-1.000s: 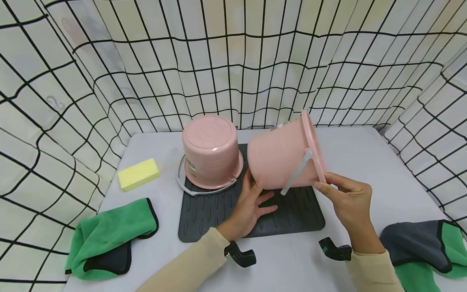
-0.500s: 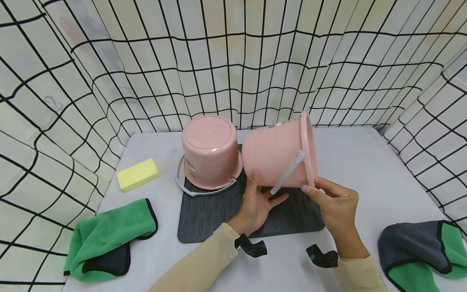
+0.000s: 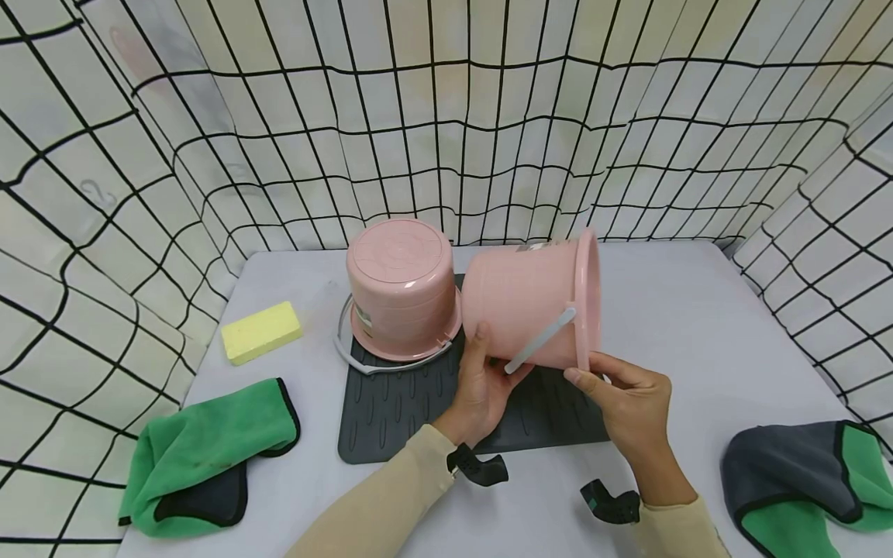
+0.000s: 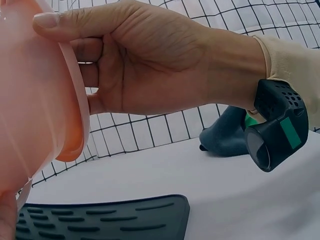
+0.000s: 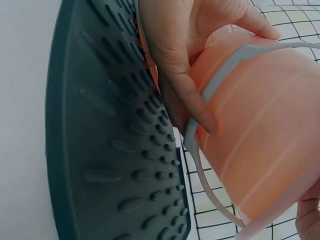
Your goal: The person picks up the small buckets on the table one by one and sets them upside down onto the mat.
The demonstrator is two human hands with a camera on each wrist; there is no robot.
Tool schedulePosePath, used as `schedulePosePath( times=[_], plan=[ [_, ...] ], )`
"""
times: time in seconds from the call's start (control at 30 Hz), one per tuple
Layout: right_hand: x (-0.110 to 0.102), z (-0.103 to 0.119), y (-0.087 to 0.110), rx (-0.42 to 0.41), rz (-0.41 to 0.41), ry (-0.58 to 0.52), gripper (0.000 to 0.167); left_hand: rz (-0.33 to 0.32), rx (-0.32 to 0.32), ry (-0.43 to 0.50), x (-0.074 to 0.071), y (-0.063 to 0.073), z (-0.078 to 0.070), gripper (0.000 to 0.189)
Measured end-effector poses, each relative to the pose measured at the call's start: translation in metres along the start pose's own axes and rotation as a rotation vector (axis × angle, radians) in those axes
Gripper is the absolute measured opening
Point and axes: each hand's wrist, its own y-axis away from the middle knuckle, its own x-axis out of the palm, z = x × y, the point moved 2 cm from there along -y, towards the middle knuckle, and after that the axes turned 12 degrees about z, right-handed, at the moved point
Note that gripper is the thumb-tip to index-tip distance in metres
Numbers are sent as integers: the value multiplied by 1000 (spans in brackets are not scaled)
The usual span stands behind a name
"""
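A pink plastic bucket point(image 3: 519, 298) lies tipped on its side above the dark grey ribbed mat point(image 3: 380, 422), its mouth facing right. My left hand point(image 3: 481, 395) supports it low near the base, thumb up its side and fingers passing underneath. In the right wrist view, that hand's fingers spread over the bucket wall beside the grey handle point(image 5: 220, 75). My right hand point(image 3: 631, 403) pinches the lower rim; the left wrist view has its thumb point(image 4: 55, 22) on the outside. Just left, a second pink bucket point(image 3: 405, 287) stands upside down on the mat, its handle around the rim.
A yellow sponge point(image 3: 261, 333) lies left on the white table point(image 3: 670, 310). Green and dark grey cloths sit at both sides: one cloth point(image 3: 209, 446) front left, another cloth point(image 3: 788, 465) front right. Black wire grid panels point(image 3: 481, 132) enclose the back and sides.
The held bucket has shifted left and its mouth end has tipped down, so it lies more level. My left hand moved right and its thumb came up onto the bucket's side; my right hand followed the rim.
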Motion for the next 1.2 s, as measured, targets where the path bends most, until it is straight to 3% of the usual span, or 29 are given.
schedulePosePath(
  times=[0.33, 0.57, 0.87, 1.2],
  plan=[
    [3, -2, 3, 13, 30, 65, 33, -18, 28, -48, -3, -2, -3, 77],
    [4, -1, 3, 33, 76, 15, 32, -34, 22, -85, -6, -4, -4, 68],
    [3, 2, 4, 61, 125, 139, 33, -50, 38, -89, -7, -2, -5, 73],
    [6, 0, 5, -37, 187, 68, 36, -117, 55, -109, -7, -1, -5, 72]
  ],
)
